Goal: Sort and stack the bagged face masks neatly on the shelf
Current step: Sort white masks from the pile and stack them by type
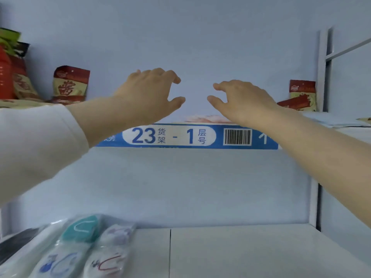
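Nearest, at the bottom left, the bagged face masks [86,247] lie side by side on the lower shelf [241,253], clear bags overlapping a little, one teal mask [82,229] among white printed ones; they look loosely fanned rather than stacked, so the sorting seems unfinished. Above them both arms reach up and away; the left wears a white sleeve [36,141], the right is bare. The left hand [148,93] and the right hand [243,99] hover near each other over the front of the upper shelf, fingers spread and loosely hooked, holding nothing; the pose suggests readiness to take something from both ends. Under them the blue shelf label [180,136] reads 23 - 1 beside a barcode; just behind its top edge shows a flat pale packet [202,118], too thin a sliver to identify. Farther back, red-and-yellow sauce packets [70,85] stand at left beside a red bottle [5,75]; another sauce pack [301,95] stands at right against the wall.
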Action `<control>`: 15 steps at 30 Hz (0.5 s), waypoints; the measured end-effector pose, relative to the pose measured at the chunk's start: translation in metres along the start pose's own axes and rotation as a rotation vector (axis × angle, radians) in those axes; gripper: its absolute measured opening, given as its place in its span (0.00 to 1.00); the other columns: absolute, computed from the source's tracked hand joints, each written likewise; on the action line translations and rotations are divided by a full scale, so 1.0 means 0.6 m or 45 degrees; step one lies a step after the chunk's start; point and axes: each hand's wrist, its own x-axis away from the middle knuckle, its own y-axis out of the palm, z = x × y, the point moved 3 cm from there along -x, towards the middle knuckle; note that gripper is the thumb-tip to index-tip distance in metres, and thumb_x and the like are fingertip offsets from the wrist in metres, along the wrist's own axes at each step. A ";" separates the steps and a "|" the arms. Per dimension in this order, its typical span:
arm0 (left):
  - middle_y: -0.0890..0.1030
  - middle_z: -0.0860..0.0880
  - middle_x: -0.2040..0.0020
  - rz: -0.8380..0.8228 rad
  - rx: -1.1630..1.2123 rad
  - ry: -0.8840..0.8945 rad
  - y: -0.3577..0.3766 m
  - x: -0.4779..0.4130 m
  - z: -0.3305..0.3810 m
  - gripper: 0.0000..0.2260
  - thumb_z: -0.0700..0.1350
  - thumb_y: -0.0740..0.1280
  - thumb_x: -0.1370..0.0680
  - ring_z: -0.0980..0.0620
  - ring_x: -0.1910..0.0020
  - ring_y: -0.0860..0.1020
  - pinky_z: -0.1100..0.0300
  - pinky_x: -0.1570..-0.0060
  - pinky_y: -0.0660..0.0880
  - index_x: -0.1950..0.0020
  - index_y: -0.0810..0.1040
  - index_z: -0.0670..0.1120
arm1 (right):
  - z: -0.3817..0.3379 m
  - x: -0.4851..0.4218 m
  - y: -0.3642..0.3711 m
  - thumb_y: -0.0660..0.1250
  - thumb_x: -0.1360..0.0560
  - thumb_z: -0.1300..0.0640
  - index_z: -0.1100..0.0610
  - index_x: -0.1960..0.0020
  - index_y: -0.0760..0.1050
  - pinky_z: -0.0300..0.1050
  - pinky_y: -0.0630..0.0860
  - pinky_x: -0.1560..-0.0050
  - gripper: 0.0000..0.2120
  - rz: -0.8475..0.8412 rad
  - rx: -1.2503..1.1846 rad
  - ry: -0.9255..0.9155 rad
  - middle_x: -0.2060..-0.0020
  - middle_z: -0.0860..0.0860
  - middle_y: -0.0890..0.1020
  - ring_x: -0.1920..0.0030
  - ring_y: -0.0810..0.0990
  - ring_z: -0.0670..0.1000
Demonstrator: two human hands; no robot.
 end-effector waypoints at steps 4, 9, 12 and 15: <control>0.68 0.46 0.29 0.035 -0.039 -0.012 -0.030 0.099 0.005 0.22 0.55 0.58 0.20 0.45 0.30 0.66 0.53 0.30 0.55 0.28 0.64 0.49 | -0.037 0.086 -0.011 0.52 0.19 0.47 0.55 0.27 0.62 0.50 0.56 0.31 0.23 0.082 -0.059 -0.065 0.29 0.53 0.66 0.27 0.59 0.53; 0.75 0.47 0.37 0.035 0.025 -0.051 -0.023 0.259 0.007 0.28 0.59 0.51 0.28 0.43 0.38 0.72 0.54 0.38 0.61 0.34 0.71 0.47 | -0.072 0.249 0.047 0.53 0.24 0.50 0.64 0.36 0.72 0.64 0.64 0.35 0.24 0.277 -0.125 -0.210 0.36 0.62 0.74 0.32 0.68 0.63; 0.74 0.48 0.35 -0.122 0.108 -0.178 0.015 0.354 -0.009 0.29 0.61 0.51 0.28 0.45 0.35 0.71 0.53 0.34 0.60 0.33 0.71 0.48 | -0.106 0.340 0.105 0.52 0.24 0.49 0.64 0.37 0.73 0.65 0.65 0.36 0.25 0.085 -0.189 -0.179 0.37 0.62 0.76 0.33 0.70 0.64; 0.72 0.49 0.32 -0.262 0.155 -0.306 0.062 0.431 -0.035 0.21 0.56 0.57 0.22 0.47 0.32 0.68 0.55 0.32 0.57 0.32 0.69 0.48 | -0.151 0.401 0.166 0.50 0.23 0.48 0.62 0.35 0.72 0.63 0.63 0.34 0.26 -0.111 -0.231 -0.145 0.35 0.60 0.74 0.31 0.68 0.62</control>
